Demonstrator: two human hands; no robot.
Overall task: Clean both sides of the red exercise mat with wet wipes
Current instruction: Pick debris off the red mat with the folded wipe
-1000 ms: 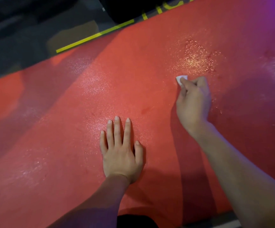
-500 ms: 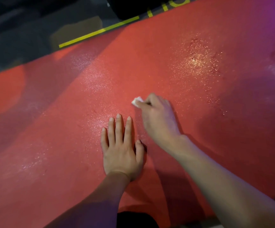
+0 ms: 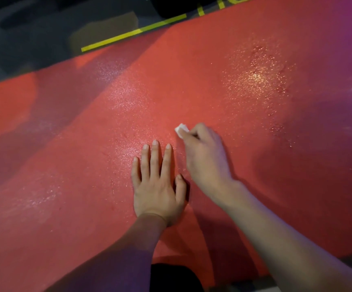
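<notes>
1 red exercise mat fills the view on a dark floor, its long axis running from 8 o'clock to 2 o'clock, surface glistening wet. 1 left hand lies flat, fingers straight. Just beside it at 1 o'clock, 1 right hand pinches 1 white wipe against the mat. 1 yellow line marks the floor.

Red exercise mat across nearly the whole frame, glistening wet in patches at upper right and centre. Left hand flat on it at lower centre, fingers straight; right hand just beside, curled round a small white wet wipe pressed to the mat. Yellow floor line on dark floor at upper left.
</notes>
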